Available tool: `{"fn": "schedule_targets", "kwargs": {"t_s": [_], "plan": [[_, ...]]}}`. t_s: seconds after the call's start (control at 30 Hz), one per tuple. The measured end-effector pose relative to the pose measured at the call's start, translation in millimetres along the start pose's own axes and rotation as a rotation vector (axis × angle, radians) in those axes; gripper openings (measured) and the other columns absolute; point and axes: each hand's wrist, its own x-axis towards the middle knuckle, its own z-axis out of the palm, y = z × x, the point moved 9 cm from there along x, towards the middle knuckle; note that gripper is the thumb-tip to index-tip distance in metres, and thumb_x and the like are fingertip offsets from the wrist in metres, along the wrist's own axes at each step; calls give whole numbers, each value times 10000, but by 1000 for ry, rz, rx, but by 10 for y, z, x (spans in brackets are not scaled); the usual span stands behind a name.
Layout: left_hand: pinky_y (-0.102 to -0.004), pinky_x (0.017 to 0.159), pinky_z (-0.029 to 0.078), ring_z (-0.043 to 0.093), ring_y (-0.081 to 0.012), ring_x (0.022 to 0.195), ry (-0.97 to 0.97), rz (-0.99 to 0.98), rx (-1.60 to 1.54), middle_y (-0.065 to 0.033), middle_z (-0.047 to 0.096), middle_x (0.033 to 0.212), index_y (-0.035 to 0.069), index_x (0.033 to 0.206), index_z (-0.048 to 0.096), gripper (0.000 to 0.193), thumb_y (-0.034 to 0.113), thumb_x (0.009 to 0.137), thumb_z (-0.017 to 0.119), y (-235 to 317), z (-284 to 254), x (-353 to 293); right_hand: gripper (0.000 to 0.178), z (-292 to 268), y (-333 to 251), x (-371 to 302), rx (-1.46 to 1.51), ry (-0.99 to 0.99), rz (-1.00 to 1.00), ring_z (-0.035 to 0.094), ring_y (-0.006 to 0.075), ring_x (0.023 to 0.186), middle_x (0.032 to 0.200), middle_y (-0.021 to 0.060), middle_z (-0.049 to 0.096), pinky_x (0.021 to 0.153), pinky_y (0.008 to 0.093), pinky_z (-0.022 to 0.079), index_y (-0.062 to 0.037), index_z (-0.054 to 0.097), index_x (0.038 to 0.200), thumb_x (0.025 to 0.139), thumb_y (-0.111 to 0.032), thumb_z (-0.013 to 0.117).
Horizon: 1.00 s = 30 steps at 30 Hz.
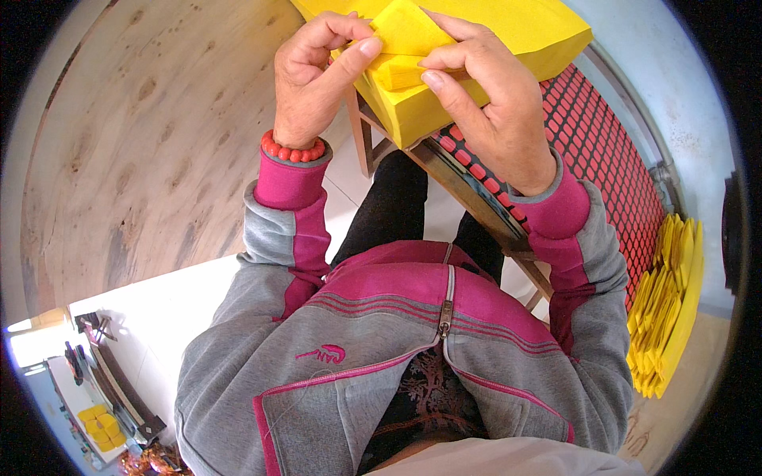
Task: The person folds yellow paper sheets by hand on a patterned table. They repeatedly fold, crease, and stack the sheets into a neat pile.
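In front of me at the top of the view, both hands are on a folded yellow sheet (409, 30) with a narrow creased fold below its upper flap. My left hand (313, 75), wearing a red bead bracelet (292, 147) at the wrist, pinches the sheet's left side between thumb and fingers. On the other side, my right hand (492, 99) grips the fold with thumb and index finger. Beneath and behind lies a bigger yellow piece (524, 36) with a bent-down front face. Whether it is joined to the sheet, I cannot tell.
A wooden board (143, 143) fills the left. Below the yellow piece is a wooden frame (476, 206) beside a red-and-black patterned surface (595, 135). A stack of folded yellow pieces (663, 309) stands at the right. More yellow pieces (101, 428) sit at lower left.
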Motion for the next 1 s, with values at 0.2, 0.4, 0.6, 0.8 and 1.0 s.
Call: {"fn": "schedule_targets", "kwargs": {"t_s": [0.2, 0.4, 0.6, 0.8, 1.0], "plan": [[-428, 1172, 335, 648, -114, 945, 18, 58, 16, -20, 687, 920, 49, 992, 612, 101, -20, 921, 631, -91, -108, -2, 107, 43, 56, -43, 30, 63, -7, 638, 370, 1042, 1107, 204, 661, 903, 417, 492, -16, 621, 929, 865, -86, 671], [-461, 1190, 298, 650, -142, 977, -83, 124, 138, -38, 696, 958, 35, 947, 674, 123, -27, 886, 586, -22, -87, 24, 90, 39, 65, -49, 17, 6, 13, 658, 276, 1099, 1211, 200, 656, 922, 325, 495, 0, 639, 976, 917, -63, 665], [-468, 1202, 257, 649, -166, 993, -162, 142, 81, -57, 708, 986, 21, 967, 698, 157, 13, 844, 601, 66, -3, -7, 91, 37, 52, -45, 23, 14, 1, 653, 280, 1135, 1224, 205, 657, 933, 326, 495, 2, 635, 980, 914, -53, 665], [-449, 1207, 254, 633, -119, 954, -115, 78, 137, -22, 689, 951, 22, 944, 679, 77, 48, 889, 632, -56, -83, -9, 94, 43, 48, -50, 32, 20, 12, 656, 260, 1124, 1224, 195, 660, 938, 320, 494, 1, 638, 990, 912, -42, 665], [-442, 1195, 284, 628, -106, 945, -33, 58, 95, -6, 681, 940, 26, 945, 669, 52, 45, 902, 647, -131, -146, -29, 114, -104, 63, -16, 104, 168, 57, 669, 339, 1004, 1117, 211, 674, 878, 363, 519, 1, 627, 930, 860, -61, 691]]}}
